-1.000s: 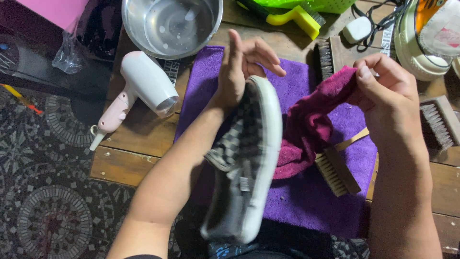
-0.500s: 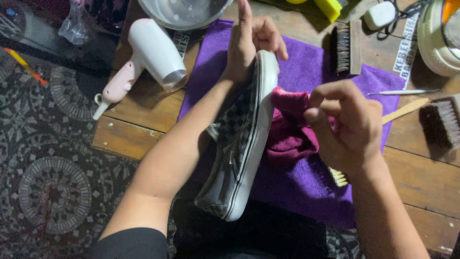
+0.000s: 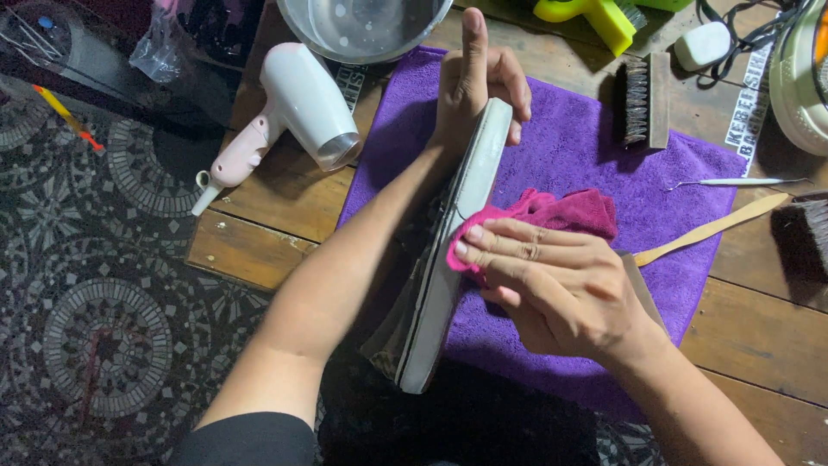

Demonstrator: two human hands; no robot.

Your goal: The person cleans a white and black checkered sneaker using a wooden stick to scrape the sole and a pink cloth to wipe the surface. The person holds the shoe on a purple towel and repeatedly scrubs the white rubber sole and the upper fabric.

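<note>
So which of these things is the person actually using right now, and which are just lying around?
In use:
left hand, inside the shoe
right hand, pressing the pink cloth on the shoe's sole edge
purple towel, under the work

Lying about:
hair dryer
metal bowl
dark brush
wooden stick
metal pick
yellow brush

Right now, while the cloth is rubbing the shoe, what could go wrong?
1. The left hand holds the shoe only at its far end, tipped on its side. A hard push from the right hand with the pink cloth might twist it loose.
2. The metal bowl seems to hold water and sits right beside the hair dryer. A bump could spill water onto it.
</note>
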